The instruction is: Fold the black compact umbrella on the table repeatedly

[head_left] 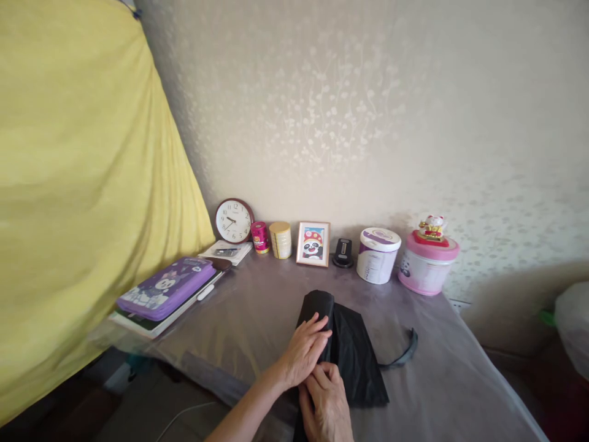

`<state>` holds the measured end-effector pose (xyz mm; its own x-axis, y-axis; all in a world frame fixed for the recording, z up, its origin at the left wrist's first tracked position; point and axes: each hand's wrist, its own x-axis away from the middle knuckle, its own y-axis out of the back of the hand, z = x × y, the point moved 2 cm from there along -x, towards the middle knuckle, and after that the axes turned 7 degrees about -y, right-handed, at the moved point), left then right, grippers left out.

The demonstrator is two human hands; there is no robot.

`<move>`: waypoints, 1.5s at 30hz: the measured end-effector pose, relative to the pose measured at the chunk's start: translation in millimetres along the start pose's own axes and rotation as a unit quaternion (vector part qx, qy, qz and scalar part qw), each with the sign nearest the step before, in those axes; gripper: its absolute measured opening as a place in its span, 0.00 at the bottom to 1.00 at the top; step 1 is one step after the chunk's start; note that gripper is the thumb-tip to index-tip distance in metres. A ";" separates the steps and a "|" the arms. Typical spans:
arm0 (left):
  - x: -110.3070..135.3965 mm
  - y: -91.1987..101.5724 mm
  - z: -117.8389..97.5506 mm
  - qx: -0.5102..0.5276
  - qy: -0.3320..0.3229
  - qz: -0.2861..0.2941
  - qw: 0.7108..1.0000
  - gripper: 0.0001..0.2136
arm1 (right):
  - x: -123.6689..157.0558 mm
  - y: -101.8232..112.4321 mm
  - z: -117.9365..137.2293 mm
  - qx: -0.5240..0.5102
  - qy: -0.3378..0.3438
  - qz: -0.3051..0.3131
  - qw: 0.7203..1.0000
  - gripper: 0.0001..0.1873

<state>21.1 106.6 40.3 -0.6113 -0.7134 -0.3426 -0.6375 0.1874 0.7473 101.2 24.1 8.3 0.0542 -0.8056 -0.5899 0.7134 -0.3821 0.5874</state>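
A piece of thin black cloth (359,356) lies on the table in front of me, its left part rolled into a thick bundle and its right part spread flat. From its right edge a dark strap (402,353) curls out. My left hand (304,351) rests on top of the roll with its fingers stretched out. Just below, near the table's front, my right hand (326,402) has its fingers bent and closed on the lower end of the roll. The cloth under both palms is hidden.
Along the wall stand a round clock (234,221), a pink can (260,237), a yellow-lidded container (280,240), a panda picture frame (313,244), a black device (343,253), a white-purple tub (378,258) and a pink tub (427,270) bearing a cat figurine (432,228). A purple case (168,288) lies left.
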 end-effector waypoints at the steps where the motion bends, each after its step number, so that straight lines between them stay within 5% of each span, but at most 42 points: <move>1: 4.2 0.9 -1.9 0.018 0.005 0.005 1.000 0.20 | 0.5 0.3 -0.5 -0.001 0.004 0.001 1.000 0.13; 12: 40.7 -12.7 2.0 0.164 0.080 -0.032 0.983 0.22 | 5.5 19.4 0.8 -0.023 0.082 0.004 0.996 0.17; 16: 52.9 -24.7 1.6 0.130 0.074 -0.069 0.986 0.23 | 7.0 41.2 -18.9 -0.016 0.018 -0.051 0.998 0.13; 21: 68.0 -34.5 0.1 0.090 0.072 -0.075 0.991 0.28 | 12.2 67.3 -73.5 0.053 -0.134 -0.135 0.980 0.14; 28: 69.9 -36.4 -0.5 0.083 0.092 -0.067 0.990 0.28 | 27.4 66.9 -108.6 -0.046 -0.338 -0.157 0.927 0.27; 45: 72.4 -37.2 -1.9 0.067 0.085 -0.081 0.991 0.27 | 28.3 70.3 -96.0 -0.136 -0.372 -0.153 0.906 0.25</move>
<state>1.4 46.7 -11.2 -0.4151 -0.8425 -0.3432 -0.7847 0.1407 0.6038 220.0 17.9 -20.3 -0.5884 -0.8015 -0.1067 0.7665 -0.5949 0.2421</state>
